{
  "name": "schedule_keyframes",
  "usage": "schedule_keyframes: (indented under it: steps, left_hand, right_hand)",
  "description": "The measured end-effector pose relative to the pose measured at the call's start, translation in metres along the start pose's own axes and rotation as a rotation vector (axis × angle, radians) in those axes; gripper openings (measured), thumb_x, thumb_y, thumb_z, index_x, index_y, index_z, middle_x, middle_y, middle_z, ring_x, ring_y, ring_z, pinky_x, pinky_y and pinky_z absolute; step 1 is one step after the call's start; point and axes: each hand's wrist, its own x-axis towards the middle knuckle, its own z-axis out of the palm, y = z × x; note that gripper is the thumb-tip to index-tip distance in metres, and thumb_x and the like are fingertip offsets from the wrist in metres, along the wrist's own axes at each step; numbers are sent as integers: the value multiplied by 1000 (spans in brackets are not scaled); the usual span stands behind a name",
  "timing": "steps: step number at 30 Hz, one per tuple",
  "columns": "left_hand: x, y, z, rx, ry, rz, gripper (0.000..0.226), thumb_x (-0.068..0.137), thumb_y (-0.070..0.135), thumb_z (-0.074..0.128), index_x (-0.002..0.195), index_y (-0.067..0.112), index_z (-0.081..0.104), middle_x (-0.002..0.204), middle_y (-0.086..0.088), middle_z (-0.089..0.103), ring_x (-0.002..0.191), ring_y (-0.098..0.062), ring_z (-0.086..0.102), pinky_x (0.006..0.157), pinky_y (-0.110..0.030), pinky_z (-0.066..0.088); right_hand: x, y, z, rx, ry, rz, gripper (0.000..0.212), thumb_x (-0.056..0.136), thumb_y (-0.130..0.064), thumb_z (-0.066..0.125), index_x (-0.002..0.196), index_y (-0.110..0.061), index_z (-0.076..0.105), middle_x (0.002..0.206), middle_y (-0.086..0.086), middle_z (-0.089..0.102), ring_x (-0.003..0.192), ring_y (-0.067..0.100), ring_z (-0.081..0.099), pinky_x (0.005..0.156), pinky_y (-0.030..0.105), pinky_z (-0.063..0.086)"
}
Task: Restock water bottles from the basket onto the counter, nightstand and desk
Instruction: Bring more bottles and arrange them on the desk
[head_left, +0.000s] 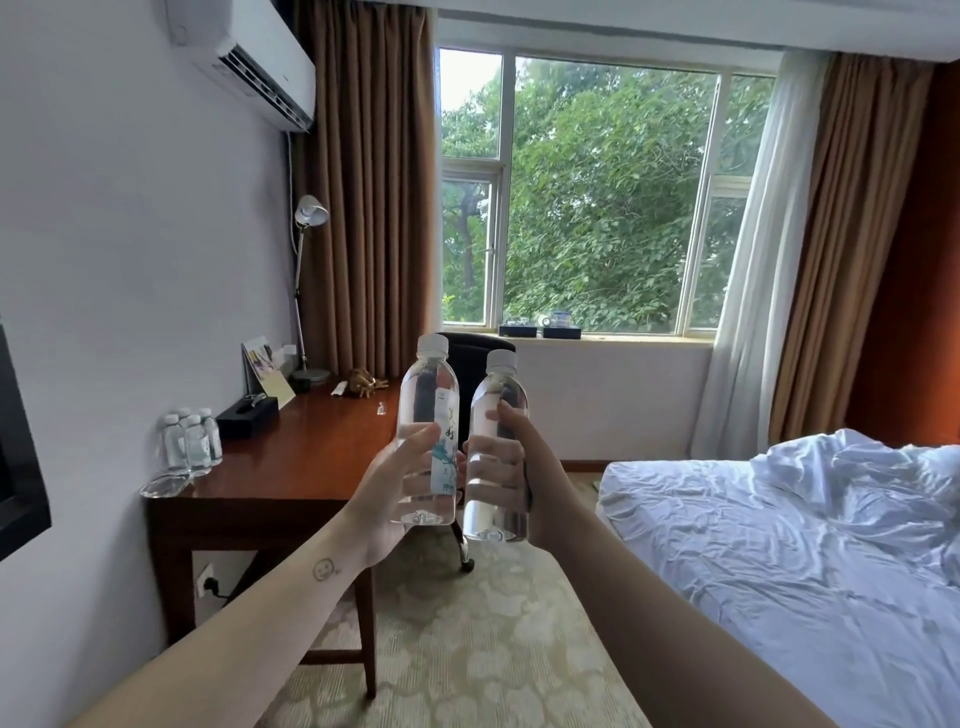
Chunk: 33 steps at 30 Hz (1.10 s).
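Note:
My left hand (402, 483) grips a clear water bottle (427, 400) with a white cap and a blue-green label, held upright in mid-air. Beside it my right hand (511, 467) grips a second clear water bottle (498, 410), also upright, its label turned away. The two bottles nearly touch. Both are held out in front of me, over the floor by the near right end of the wooden desk (311, 457). Several small water bottles (192, 441) stand in a cluster at the desk's near left corner against the wall. No basket shows.
On the desk lie a black tissue box (247, 415), a card stand (267, 374), a lamp (306, 291) and small items. A dark chair (475, 345) stands behind the held bottles. An unmade bed (779, 545) fills the right. Patterned carpet (467, 649) runs between desk and bed.

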Motion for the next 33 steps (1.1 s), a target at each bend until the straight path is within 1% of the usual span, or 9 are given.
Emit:
schedule_keyframes:
  steps: [2, 6, 11, 16, 20, 23, 26, 30, 33]
  left_hand:
    - [26, 1, -16, 1, -4, 11, 77, 54, 70, 73, 116, 25, 59, 105, -10, 73, 97, -31, 70, 80, -44, 53]
    - [82, 4, -51, 20, -10, 35, 85, 52, 72, 75, 119, 23, 57, 107, -14, 72, 97, -33, 70, 76, -42, 53]
    - [140, 4, -88, 35, -5, 26, 85, 56, 70, 72, 121, 18, 58, 106, -16, 72, 91, -30, 72, 65, -33, 56]
    - [185, -9, -109, 13, -5, 11, 81, 56, 68, 72, 119, 20, 58, 100, -13, 73, 86, -28, 73, 62, -33, 56]
    - [223, -23, -110, 5, -13, 1, 81, 55, 70, 73, 118, 22, 58, 104, -13, 73, 92, -31, 72, 70, -38, 56]
    - [254, -34, -104, 2, -38, -4, 81, 58, 70, 72, 121, 21, 57, 106, -14, 72, 95, -33, 71, 76, -42, 54]
    - [290, -45, -93, -10, -49, -9, 80, 59, 68, 72, 122, 20, 57, 106, -15, 72, 94, -34, 71, 71, -39, 55]
    - [346, -56, -72, -19, -41, 13, 75, 61, 66, 72, 117, 19, 57, 102, -15, 73, 91, -32, 72, 66, -36, 57]
    - [390, -63, -58, -37, -25, 22, 75, 59, 69, 74, 116, 22, 60, 103, -13, 73, 92, -31, 72, 67, -35, 57]
  right_hand:
    - [33, -1, 4, -20, -9, 6, 45, 91, -60, 47, 93, -18, 62, 84, 2, 68, 62, 12, 69, 51, 23, 57]
    - [99, -4, 14, -56, -11, -21, 48, 90, -62, 47, 96, -17, 64, 87, 3, 70, 74, 18, 67, 57, 27, 57]
    - [167, -5, 24, -41, -13, -12, 49, 91, -60, 46, 96, -14, 64, 87, 5, 68, 74, 18, 65, 53, 24, 57]
    - [218, 0, 22, -19, -11, 1, 46, 92, -58, 47, 93, -14, 62, 87, 6, 66, 74, 18, 63, 53, 24, 56]
    - [255, 3, 3, -7, 3, 6, 46, 92, -57, 48, 92, -13, 62, 84, 5, 65, 71, 18, 63, 50, 23, 55]
    - [277, 2, -16, 17, -3, 20, 44, 93, -57, 47, 87, -15, 61, 72, 0, 69, 56, 11, 67, 45, 21, 53]
    - [306, -2, -44, 24, 15, 14, 42, 92, -57, 49, 90, -17, 60, 79, 1, 66, 52, 8, 66, 44, 20, 51]
    - [352, -16, -85, 2, 3, 23, 44, 93, -56, 47, 88, -15, 59, 66, -2, 68, 49, 8, 65, 41, 18, 49]
    - [389, -32, -112, -37, 4, 25, 44, 93, -56, 47, 90, -15, 61, 80, 3, 67, 57, 10, 67, 45, 20, 52]
